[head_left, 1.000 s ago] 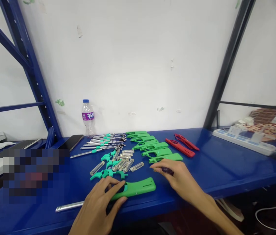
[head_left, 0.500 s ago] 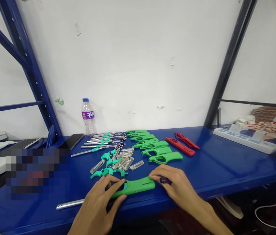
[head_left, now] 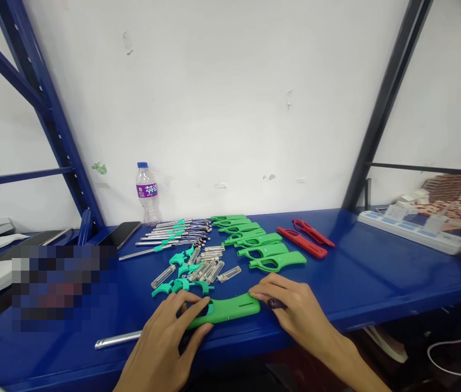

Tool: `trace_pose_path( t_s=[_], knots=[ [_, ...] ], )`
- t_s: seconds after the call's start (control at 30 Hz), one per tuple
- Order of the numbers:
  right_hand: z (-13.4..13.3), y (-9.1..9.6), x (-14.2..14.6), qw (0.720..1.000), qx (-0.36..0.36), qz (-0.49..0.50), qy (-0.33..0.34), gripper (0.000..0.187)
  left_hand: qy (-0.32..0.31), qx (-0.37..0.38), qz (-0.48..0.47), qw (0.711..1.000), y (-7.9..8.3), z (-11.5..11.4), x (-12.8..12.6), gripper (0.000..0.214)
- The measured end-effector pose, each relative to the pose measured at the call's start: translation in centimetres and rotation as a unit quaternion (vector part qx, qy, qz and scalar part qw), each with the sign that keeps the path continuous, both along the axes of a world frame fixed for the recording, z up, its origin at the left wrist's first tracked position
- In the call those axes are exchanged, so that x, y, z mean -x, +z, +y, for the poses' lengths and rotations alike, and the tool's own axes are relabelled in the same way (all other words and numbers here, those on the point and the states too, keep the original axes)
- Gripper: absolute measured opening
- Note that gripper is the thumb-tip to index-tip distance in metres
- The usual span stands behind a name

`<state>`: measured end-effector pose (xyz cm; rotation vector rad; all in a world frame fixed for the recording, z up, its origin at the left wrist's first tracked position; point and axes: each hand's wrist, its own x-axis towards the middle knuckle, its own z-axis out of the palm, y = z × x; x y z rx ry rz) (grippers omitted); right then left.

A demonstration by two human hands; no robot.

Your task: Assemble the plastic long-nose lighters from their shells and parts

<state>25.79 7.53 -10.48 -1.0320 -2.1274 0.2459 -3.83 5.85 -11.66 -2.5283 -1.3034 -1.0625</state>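
Near the table's front edge lies a green long-neck lighter point(head_left: 236, 308) with a silver tube point(head_left: 118, 340) pointing left. My left hand point(head_left: 168, 337) is closed around its trigger end, fingers on top and thumb along the near side; a bit of teal shows by the fingertips. At the handle's right end, my right hand point(head_left: 291, 305) is closed on a small tool with a dark purple handle point(head_left: 276, 304), its working tip hidden. Its fingertips touch the lighter's end. Just beyond lie teal triggers point(head_left: 180, 285) and clear fuel tanks point(head_left: 229, 274).
Green lighter shells point(head_left: 278, 261) lie in a row behind, with red shells point(head_left: 302, 243) to their right. Silver tubes with wires point(head_left: 168, 234), a bottle point(head_left: 147, 193) and a phone point(head_left: 121, 235) stand or lie back left. A power strip point(head_left: 412, 233) is at right.
The view has shifted very slightly. Both hands keep the same hold on the lighter and the tool, with hardly any visible movement.
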Motion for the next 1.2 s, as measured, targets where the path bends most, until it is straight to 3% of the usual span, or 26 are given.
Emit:
trace_pose_path(
  t_s=[0.47, 0.57, 0.7, 0.83, 0.9, 0.93, 1.07, 1.13, 1.2],
  knots=[
    [-1.5, 0.6, -0.5, 0.987, -0.031, -0.153, -0.022, 0.045, 0.001, 0.004, 0.003, 1.0, 0.0, -0.1, 0.0, 0.031],
    [-1.2, 0.7, -0.3, 0.994, -0.002, -0.106, -0.014, 0.043, 0.003, -0.007, 0.007, 1.0, 0.0, 0.0, 0.0, 0.031],
    [-0.8, 0.9, -0.2, 0.999, 0.007, 0.035, 0.001, 0.031, -0.006, -0.013, 0.007, 1.0, 0.1, 0.0, 0.0, 0.031],
    [-0.8, 2.0, -0.7, 0.978, 0.001, 0.202, -0.054, 0.03, -0.011, -0.003, 0.029, 0.999, 0.6, -0.2, -0.1, 0.04],
    [-0.7, 3.3, -0.8, 0.955, 0.065, 0.29, -0.007, 0.045, -0.008, -0.001, 0.064, 0.998, 0.7, -0.3, -0.2, 0.047],
    [-0.7, 4.0, -0.7, 0.928, 0.107, 0.354, 0.044, 0.055, -0.008, -0.006, 0.088, 0.996, 0.8, -0.3, -0.3, 0.051],
    [0.1, 6.6, 0.8, 0.769, 0.322, 0.514, 0.203, 0.055, -0.015, -0.045, 0.166, 0.985, 0.6, -0.2, -0.2, 0.084],
    [0.8, 7.2, 1.9, 0.734, 0.342, 0.539, 0.234, 0.055, -0.017, -0.036, 0.179, 0.983, 0.4, -0.1, -0.1, 0.094],
    [1.4, 7.3, 2.8, 0.727, 0.331, 0.551, 0.24, 0.056, -0.017, -0.017, 0.187, 0.982, 0.3, -0.1, 0.1, 0.098]
  ],
)
